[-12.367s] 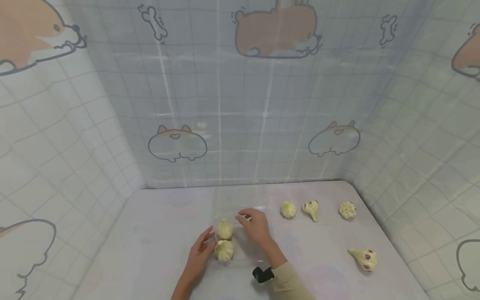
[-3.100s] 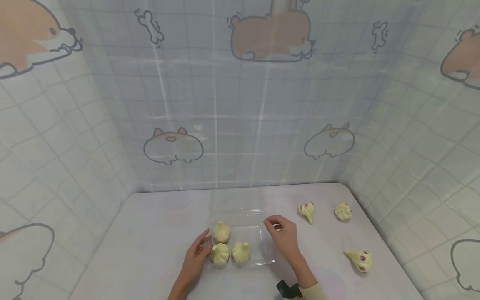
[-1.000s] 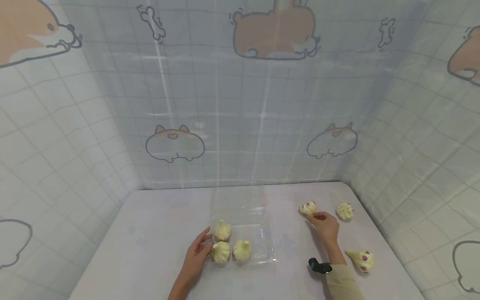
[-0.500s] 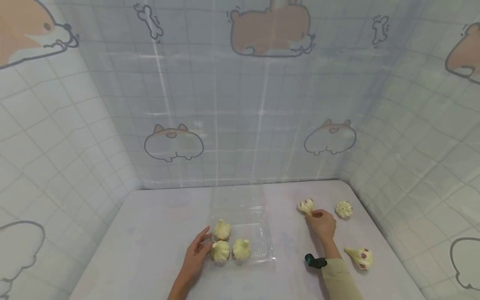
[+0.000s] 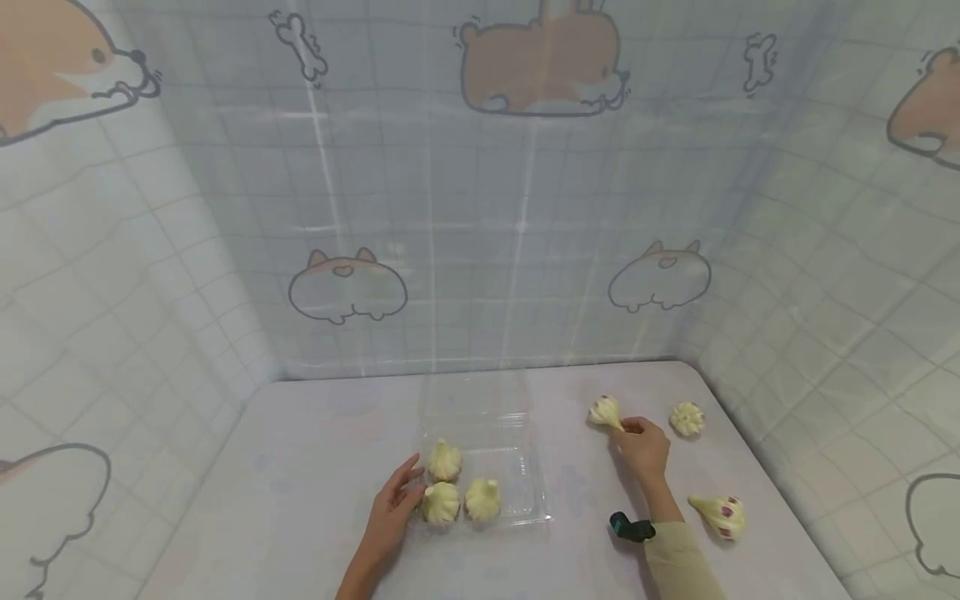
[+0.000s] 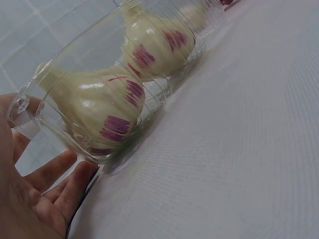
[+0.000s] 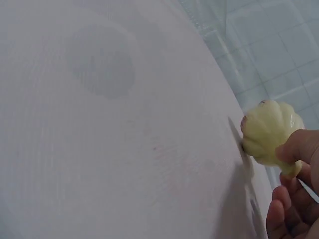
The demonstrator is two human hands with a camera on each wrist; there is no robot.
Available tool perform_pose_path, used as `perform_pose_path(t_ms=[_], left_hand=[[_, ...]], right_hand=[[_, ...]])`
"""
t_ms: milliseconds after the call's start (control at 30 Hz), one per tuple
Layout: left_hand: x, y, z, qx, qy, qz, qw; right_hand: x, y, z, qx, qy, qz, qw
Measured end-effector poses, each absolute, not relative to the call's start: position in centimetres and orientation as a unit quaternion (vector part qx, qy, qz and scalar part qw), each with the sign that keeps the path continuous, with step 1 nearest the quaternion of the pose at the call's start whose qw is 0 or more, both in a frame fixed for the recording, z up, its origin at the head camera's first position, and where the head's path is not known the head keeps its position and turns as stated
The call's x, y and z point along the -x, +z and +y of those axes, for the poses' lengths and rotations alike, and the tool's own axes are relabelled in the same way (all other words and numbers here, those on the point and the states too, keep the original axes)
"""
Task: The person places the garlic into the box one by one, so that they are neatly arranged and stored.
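A clear plastic box (image 5: 549,500) with its lid (image 5: 476,393) laid back holds three garlic bulbs: two one behind the other on the left, one (image 5: 483,499) to their right. My left hand (image 5: 392,510) touches the box's left side, fingers relaxed; in the left wrist view the fingers (image 6: 57,174) lie against its end, near a bulb (image 6: 99,107) inside. My right hand (image 5: 647,450) pinches a garlic bulb (image 5: 604,412) by its stem, right of the box. In the right wrist view thumb and fingers hold that stem, the bulb (image 7: 269,130) pointing away.
One garlic bulb (image 5: 687,419) rests at the back right of the table (image 5: 300,500), and another (image 5: 722,515) lies nearer the front right. A patterned curtain (image 5: 480,200) stands behind the table and on both sides. A dark device is on my right wrist.
A third bulb now sits in the box, moved there from the table. My right hand has gone right, taken another bulb by its stem and shifted it slightly left. My left hand stays at the box.
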State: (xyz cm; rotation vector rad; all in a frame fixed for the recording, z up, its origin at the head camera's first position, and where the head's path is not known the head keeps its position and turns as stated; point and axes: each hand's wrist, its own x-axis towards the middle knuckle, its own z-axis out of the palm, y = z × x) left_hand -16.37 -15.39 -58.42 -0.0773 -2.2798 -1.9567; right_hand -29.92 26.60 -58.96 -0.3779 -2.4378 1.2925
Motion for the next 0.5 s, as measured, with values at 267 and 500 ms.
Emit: perform_pose_path(t_ms=[267, 500], left_hand=[[17.2, -60.1, -15.8, 0.018, -0.644, -0.762, 0.072], [17.3, -59.9, -15.9, 0.013, -0.645, -0.761, 0.067]], right_hand=[[29.6, -57.4, 25.5, 0.082, 0.461, -0.855, 0.223], [29.4, -57.6, 24.7, 0.058, 0.467, -0.867, 0.164]])
